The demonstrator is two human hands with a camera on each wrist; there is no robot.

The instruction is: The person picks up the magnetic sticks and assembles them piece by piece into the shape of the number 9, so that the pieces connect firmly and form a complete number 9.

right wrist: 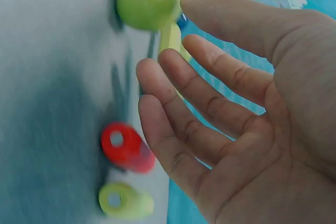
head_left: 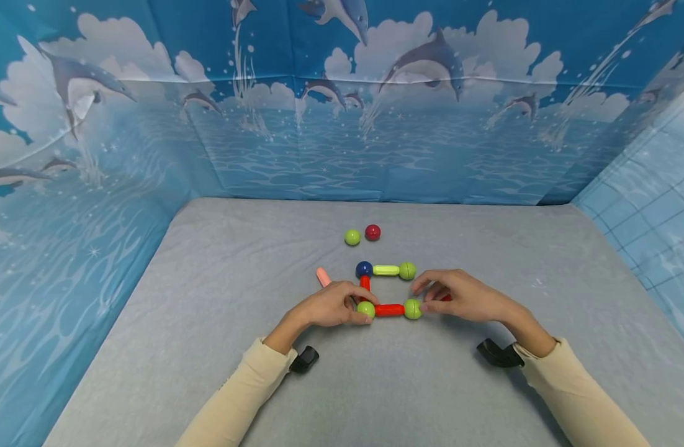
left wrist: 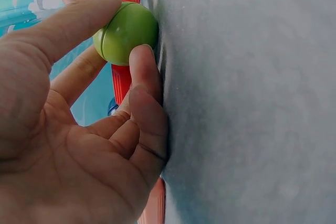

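Observation:
In the head view my left hand (head_left: 333, 304) grips a green ball (head_left: 366, 310) at the near left corner of a joined ball-and-stick shape. In the left wrist view its thumb lies over the ball (left wrist: 128, 34) and its fingertips are on the other side. A red stick (head_left: 389, 310) runs from it to a second green ball (head_left: 413, 309). My right hand (head_left: 467, 295) is beside that second ball, thumb tip right at its surface and fingers loosely bent. Another red stick (head_left: 365, 283) leads back to a blue ball (head_left: 364, 269), then a yellow-green stick (head_left: 385, 270) and a green ball (head_left: 407, 270).
A loose green ball (head_left: 352, 237) and a red ball (head_left: 372, 232) lie farther back on the grey cloth (head_left: 252, 248). A pink stick (head_left: 323, 277) lies left of the shape. Below my right hand are a red stick (right wrist: 126, 148) and a yellow-green stick (right wrist: 126, 200).

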